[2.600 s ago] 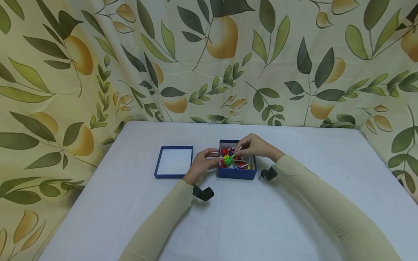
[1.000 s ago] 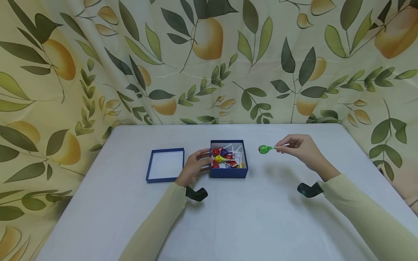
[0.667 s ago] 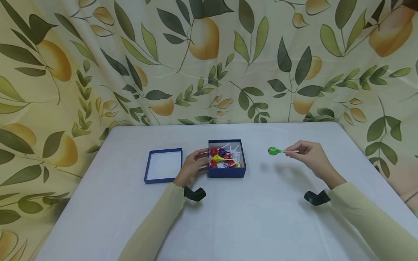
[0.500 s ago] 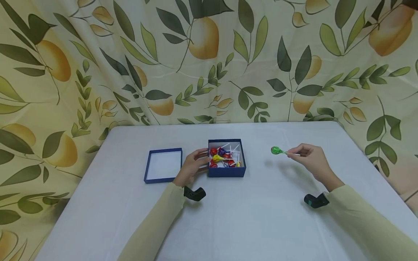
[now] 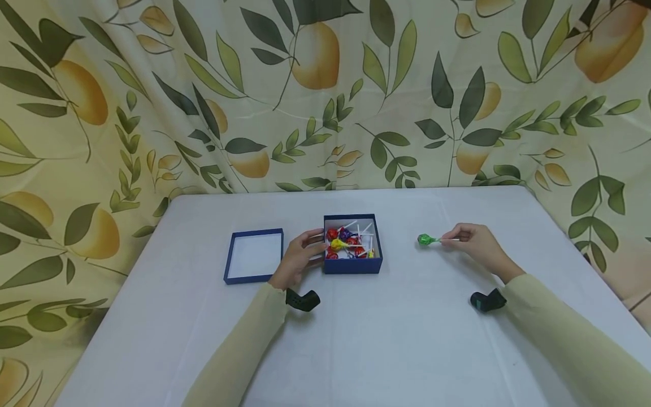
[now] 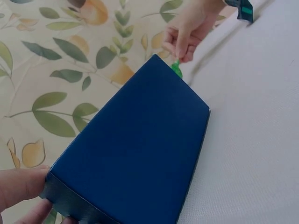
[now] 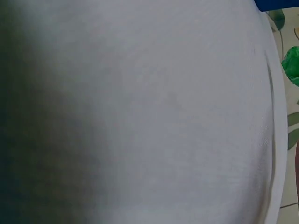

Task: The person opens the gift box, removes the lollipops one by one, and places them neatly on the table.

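Note:
In the head view, a blue box (image 5: 352, 266) with a white inside stands open on the table, holding several wrapped lollipops in red, yellow and purple, among them a yellow lollipop (image 5: 338, 244). My left hand (image 5: 299, 257) rests against the box's left wall, fingers spread. The left wrist view shows the thumb at the edge of the box (image 6: 135, 140). To the right of the box, my right hand (image 5: 475, 244) pinches the stick of a green lollipop (image 5: 425, 239), its head pointing left, close to the table. In the right wrist view only the green wrapper (image 7: 292, 65) shows at the edge.
Left of the box lies the blue-rimmed lid (image 5: 254, 257), its white inside facing up. A white cloth covers the table (image 5: 386, 339). Behind it hangs a curtain (image 5: 376, 102) printed with fruit and leaves. Each wrist carries a dark camera mount (image 5: 303, 301).
My right hand has taken the green lollipop out of the box and carried it rightward, then lowered it close to the table. My left hand has stayed at the box's left side.

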The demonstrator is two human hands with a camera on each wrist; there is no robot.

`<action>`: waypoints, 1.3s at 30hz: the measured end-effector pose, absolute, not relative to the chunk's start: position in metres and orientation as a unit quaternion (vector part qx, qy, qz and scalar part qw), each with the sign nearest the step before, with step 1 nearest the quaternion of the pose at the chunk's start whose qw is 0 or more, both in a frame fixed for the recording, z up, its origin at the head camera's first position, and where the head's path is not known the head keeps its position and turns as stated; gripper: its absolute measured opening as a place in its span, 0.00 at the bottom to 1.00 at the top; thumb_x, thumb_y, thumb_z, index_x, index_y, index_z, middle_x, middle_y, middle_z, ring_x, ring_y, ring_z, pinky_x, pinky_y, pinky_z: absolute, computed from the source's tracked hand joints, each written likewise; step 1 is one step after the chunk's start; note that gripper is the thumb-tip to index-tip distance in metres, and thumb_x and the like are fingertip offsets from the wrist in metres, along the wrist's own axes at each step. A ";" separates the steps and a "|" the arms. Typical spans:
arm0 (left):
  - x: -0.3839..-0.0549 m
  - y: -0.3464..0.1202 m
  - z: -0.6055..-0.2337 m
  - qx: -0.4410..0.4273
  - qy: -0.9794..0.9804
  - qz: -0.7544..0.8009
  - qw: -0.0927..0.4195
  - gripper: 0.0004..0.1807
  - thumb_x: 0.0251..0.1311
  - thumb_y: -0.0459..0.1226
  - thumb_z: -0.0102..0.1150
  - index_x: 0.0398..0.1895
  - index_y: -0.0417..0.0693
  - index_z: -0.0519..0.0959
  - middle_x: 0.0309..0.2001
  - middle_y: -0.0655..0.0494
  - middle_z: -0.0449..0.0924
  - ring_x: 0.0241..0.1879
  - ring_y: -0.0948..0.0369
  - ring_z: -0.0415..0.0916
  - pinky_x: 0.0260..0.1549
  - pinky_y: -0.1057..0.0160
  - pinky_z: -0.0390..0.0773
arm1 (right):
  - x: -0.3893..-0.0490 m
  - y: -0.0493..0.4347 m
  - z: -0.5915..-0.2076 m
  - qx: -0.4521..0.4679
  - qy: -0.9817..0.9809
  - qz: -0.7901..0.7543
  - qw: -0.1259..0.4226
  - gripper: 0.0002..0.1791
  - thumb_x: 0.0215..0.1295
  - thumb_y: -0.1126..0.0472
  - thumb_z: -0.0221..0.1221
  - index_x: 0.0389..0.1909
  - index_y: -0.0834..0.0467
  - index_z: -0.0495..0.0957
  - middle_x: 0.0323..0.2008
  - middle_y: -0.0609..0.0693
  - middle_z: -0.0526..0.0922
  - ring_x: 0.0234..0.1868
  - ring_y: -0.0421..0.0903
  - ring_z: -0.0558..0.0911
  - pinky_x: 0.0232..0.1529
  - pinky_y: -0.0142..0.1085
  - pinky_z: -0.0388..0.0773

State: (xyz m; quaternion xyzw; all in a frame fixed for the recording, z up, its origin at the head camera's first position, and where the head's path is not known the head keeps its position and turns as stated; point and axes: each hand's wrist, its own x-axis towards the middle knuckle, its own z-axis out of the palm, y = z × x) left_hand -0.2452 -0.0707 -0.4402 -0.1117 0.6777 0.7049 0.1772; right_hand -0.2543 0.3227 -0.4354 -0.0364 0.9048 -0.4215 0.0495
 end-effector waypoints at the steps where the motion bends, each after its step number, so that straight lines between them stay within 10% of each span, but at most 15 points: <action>1: -0.245 -0.071 -0.440 -0.112 0.678 0.705 0.177 0.25 0.60 0.33 0.59 0.62 0.54 0.71 0.64 0.50 0.69 0.60 0.50 0.71 0.58 0.51 0.74 | -0.256 0.322 -0.435 -0.040 0.906 -0.418 0.057 0.15 0.57 0.56 0.65 0.39 0.64 0.78 0.35 0.35 0.82 0.35 0.22 0.77 0.34 0.23 0.76; 12: -0.246 -0.072 -0.441 -0.115 0.677 0.705 0.178 0.25 0.60 0.34 0.59 0.61 0.54 0.71 0.64 0.50 0.69 0.60 0.50 0.71 0.59 0.51 0.74 | -0.272 0.308 -0.432 -0.074 0.915 -0.384 0.102 0.13 0.58 0.57 0.64 0.38 0.62 0.79 0.43 0.57 0.84 0.36 0.30 0.80 0.37 0.24 0.77; 39: -0.240 -0.074 -0.440 -0.078 0.676 0.712 0.174 0.26 0.62 0.34 0.57 0.64 0.53 0.68 0.66 0.49 0.67 0.62 0.50 0.69 0.60 0.50 0.72 | -0.315 0.295 -0.435 -0.082 0.923 -0.359 0.115 0.11 0.56 0.59 0.65 0.37 0.61 0.82 0.38 0.52 0.84 0.36 0.40 0.76 0.35 0.27 0.75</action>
